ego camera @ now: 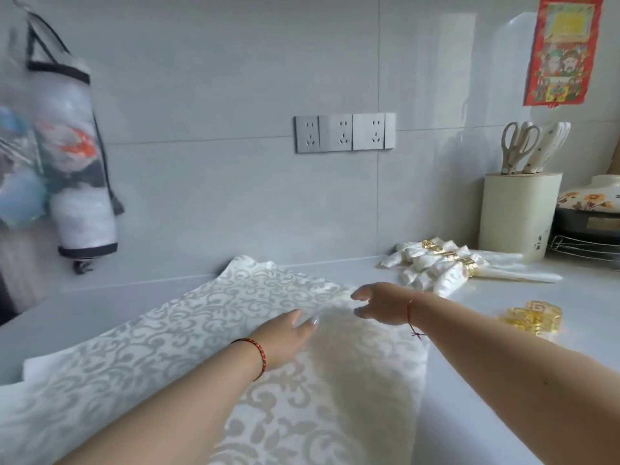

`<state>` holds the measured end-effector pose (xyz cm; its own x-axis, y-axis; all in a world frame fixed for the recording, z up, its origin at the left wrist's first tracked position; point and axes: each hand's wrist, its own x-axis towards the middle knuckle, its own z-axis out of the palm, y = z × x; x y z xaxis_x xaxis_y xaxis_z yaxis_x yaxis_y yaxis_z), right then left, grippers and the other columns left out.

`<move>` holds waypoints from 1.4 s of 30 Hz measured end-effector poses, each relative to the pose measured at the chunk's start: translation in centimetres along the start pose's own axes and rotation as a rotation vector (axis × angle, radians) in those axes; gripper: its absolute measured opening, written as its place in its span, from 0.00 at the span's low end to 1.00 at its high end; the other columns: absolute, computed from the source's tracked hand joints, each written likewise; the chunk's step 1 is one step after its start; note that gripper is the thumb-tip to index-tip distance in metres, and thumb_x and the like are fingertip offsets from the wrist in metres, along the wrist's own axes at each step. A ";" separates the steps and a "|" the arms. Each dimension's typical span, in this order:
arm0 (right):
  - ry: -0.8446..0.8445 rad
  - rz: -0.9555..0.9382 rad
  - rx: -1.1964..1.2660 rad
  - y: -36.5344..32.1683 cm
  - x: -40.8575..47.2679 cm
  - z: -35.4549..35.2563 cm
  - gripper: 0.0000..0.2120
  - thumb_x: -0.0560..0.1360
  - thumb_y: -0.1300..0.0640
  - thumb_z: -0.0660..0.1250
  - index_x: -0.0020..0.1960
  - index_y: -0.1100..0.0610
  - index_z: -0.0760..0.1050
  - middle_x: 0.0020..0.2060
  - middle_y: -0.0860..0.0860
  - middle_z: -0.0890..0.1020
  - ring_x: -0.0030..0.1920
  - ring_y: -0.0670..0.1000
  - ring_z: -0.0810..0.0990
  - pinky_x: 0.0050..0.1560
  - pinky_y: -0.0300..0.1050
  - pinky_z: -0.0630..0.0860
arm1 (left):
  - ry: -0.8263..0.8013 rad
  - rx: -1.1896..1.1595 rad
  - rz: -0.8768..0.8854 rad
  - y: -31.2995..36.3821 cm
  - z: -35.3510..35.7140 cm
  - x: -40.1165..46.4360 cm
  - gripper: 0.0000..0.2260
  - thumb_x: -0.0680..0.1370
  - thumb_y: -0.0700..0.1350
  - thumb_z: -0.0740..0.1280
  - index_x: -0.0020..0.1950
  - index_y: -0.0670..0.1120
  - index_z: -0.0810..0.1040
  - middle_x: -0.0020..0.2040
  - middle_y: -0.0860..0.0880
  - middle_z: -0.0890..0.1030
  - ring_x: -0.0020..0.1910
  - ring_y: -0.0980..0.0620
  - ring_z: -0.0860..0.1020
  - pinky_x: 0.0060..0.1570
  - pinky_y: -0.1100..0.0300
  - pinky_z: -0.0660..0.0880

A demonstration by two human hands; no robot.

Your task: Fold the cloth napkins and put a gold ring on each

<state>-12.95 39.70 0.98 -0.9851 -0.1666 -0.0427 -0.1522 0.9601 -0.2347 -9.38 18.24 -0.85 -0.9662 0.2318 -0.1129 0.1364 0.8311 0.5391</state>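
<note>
The left hand (285, 333) lies flat with straight fingers on the white patterned cloth napkin (188, 333), probably to smooth it for folding. The right hand (379, 305) hovers with relaxed fingers, grasping nothing; loose gold rings (533, 318) wait at the right.

Napkin (188, 330) spread on counter (486, 380), ringed napkins (446, 266) behind right, loose rings (533, 318) before them

White scroll-pattern napkin (208, 317), gold rings (533, 318), red wall poster (560, 52)

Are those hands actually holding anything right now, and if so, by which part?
Nothing is held. The left hand lies flat on the spread napkin, fingers straight. The right hand hovers open at its far right edge.
</note>
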 end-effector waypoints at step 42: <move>-0.037 -0.732 0.516 -6.3 -22.4 7.5 0.17 0.76 0.46 0.65 0.56 0.56 0.82 0.56 0.46 0.82 0.59 0.46 0.80 0.59 0.44 0.76 | 0.040 -0.354 0.373 -8.1 1.5 -23.4 0.07 0.69 0.54 0.70 0.44 0.57 0.85 0.47 0.55 0.85 0.47 0.61 0.82 0.52 0.61 0.77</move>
<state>10.69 35.72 -3.88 -0.6508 -0.7134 0.2596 -0.6776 0.3916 -0.6225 12.44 6.84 -3.81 -0.8746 0.4545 0.1686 0.3971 0.4722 0.7870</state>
